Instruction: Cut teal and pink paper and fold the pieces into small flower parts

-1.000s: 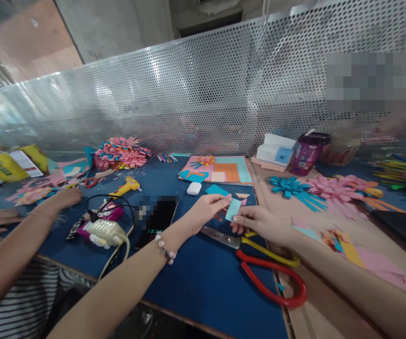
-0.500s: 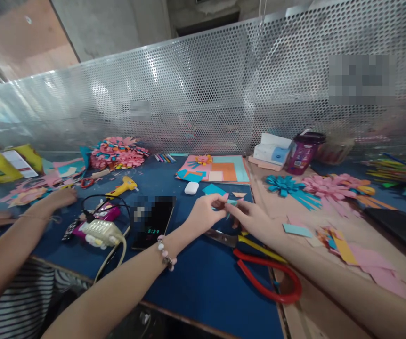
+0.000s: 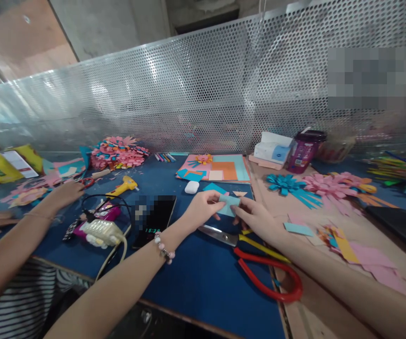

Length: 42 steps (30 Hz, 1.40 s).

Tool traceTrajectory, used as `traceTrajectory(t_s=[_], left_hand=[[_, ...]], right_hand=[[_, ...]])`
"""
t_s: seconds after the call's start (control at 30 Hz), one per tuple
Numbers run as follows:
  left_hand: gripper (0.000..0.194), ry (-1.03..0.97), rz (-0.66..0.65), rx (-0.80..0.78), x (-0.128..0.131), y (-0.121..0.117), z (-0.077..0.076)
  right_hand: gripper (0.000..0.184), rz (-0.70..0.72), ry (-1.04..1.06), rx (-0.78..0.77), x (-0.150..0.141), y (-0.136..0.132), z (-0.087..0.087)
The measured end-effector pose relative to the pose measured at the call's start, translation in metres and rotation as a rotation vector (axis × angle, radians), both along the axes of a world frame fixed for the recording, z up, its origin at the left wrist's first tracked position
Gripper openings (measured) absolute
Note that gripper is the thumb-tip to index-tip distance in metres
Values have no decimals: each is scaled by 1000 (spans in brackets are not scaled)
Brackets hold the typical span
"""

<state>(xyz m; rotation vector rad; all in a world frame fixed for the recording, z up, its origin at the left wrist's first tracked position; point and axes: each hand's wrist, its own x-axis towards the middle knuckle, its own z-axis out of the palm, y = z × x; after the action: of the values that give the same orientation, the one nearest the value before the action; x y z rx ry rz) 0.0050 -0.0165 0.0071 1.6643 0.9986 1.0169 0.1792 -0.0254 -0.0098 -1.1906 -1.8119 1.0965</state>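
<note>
Left hand [image 3: 204, 207] and right hand [image 3: 256, 215] pinch opposite ends of a pale blue paper piece [image 3: 229, 205] near the scissors [image 3: 223, 236]. I judge it light, soft, easily creased; best held by its edges. Lidded purple cup [image 3: 304, 151]: contents hidden. Clear tub [image 3: 334, 147] beside it: reddish contents, too blurred to name.

I record a blue tabletop [image 3: 185, 287]; on it lie scissors [image 3: 224, 236], a phone [image 3: 160, 216], a white case [image 3: 191, 187], a yellow glue gun [image 3: 122, 187], a paper-flower heap [image 3: 120, 153] and stacked paper sheets [image 3: 224, 168].
</note>
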Motion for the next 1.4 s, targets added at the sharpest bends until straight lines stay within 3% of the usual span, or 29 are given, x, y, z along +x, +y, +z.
traceTrajectory(t_s=[0.23,0.4,0.5,0.63,0.8,0.93,1.1,1.2,1.4], left_hand=[[18,-115,11,-95,-2,7,-5],[18,-215,32,-206,-2,10,-6],[19,-252,35,-250,-2,9,-6],[19,-263,-10,-259,-2,7,-7],[36,-240,-28,-288,2,1,0],[53,-170,-69,-160,4,-3,5],[25,4,-19,-28,0,-1,2],[21,35,33,11,-1,2,-3],[25,-63,-1,55,2,4,-7]], right_hand=[[22,-8,125,-33,2,5,-6],[57,25,326,89,1,5,-6],[49,63,281,143,1,3,-4],[28,13,154,163,2,4,-3],[25,-22,187,129,4,6,-2],[28,-62,213,97,5,5,0],[31,-73,241,114,4,2,3],[31,-106,224,103,3,1,4],[28,-127,329,93,1,3,1]])
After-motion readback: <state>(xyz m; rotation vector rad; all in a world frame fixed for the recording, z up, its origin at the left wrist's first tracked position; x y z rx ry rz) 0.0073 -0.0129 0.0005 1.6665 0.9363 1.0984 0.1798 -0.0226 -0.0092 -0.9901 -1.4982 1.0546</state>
